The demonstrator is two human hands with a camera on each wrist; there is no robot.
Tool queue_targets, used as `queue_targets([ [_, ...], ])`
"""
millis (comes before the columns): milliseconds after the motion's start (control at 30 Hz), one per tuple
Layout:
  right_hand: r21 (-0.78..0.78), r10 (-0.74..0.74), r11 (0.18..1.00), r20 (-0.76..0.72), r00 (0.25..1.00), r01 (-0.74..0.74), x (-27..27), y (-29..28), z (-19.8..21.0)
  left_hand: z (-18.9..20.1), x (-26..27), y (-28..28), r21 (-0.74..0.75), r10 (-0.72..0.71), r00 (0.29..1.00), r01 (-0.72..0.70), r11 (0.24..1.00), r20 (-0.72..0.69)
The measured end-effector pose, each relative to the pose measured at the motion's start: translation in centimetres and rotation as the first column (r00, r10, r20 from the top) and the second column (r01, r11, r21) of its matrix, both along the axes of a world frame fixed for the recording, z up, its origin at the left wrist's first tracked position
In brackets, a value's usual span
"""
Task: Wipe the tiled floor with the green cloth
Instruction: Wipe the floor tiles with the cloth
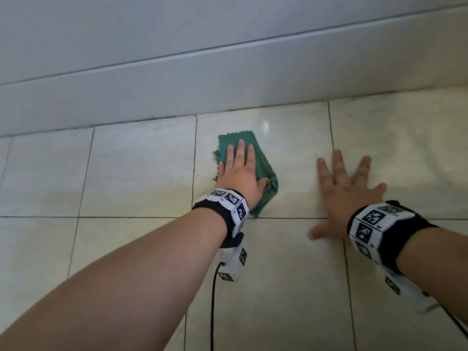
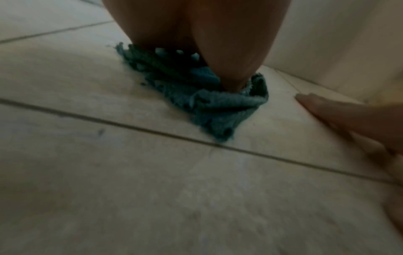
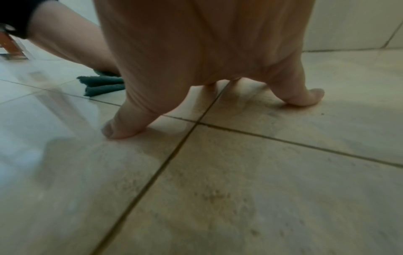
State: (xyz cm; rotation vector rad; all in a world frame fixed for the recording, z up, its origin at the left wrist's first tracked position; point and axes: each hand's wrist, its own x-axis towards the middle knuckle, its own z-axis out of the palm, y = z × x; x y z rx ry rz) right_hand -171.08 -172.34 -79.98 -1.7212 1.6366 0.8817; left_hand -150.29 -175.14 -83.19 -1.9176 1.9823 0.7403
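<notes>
1. The cloth (image 1: pixel 260 171) is green, rumpled and folded over itself, lying flat on the floor (image 1: pixel 141 171) close to the wall (image 1: pixel 228 72).
2. The left hand (image 1: pixel 240 173) lies on top of the cloth, palm down, fingers straight and together, pointing toward the wall; this grip is released, pressing rather than clasping.
3. Cloth shows beyond the fingertips, along the thumb side, and in a corner trailing back past the wrist to a grout line (image 1: pixel 291 218).
4. In the left wrist view the thumb (image 2: pixel 235 51) comes down onto a bunched fold of the cloth (image 2: pixel 218 107); the picture is blurred, so whether the thumb hooks the fold is hard to say.
5. The right hand (image 1: pixel 347 191) is well apart from the cloth, on the thumb side of the left hand, spread flat on the bare floor with fingers splayed: released, holding nothing.
6. In the right wrist view its thumb (image 3: pixel 124 124) and little finger (image 3: pixel 303 96) press the tiles either side of a grout crossing (image 3: pixel 197 122), and the cloth (image 3: pixel 102 84) shows past the thumb.
7. Both wrists carry bands (image 1: pixel 372 224) with black-and-white markers; a cable (image 1: pixel 214 300) hangs from the left one.
8. The tiles look glossy and reflective on the far side of the left hand.
</notes>
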Motion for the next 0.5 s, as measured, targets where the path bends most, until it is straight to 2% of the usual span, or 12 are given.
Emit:
queue_targets([
  [167,0.010,0.007,1.000,0.017,1.000,-0.007,-0.3,0.0,-0.2,0.0,0.5,-3.5,-0.021,0.117,0.993,-0.117,0.993,0.005],
  [233,0.015,0.004,1.000,0.016,1.000,-0.004,-0.4,0.0,-0.3,0.2,-0.3,-4.7,-0.019,0.123,0.992,-0.122,0.992,0.021],
  [433,0.027,-0.001,1.000,0.006,1.000,0.000,-0.1,-0.3,-1.1,0.3,-7.1,-6.2,-0.031,-0.121,0.992,0.120,0.992,-0.025],
  [500,0.034,0.008,0.999,-0.005,1.000,-0.008,0.0,-0.4,-1.2,0.2,-8.7,-6.1,-0.044,-0.164,0.986,0.163,0.986,-0.035],
])
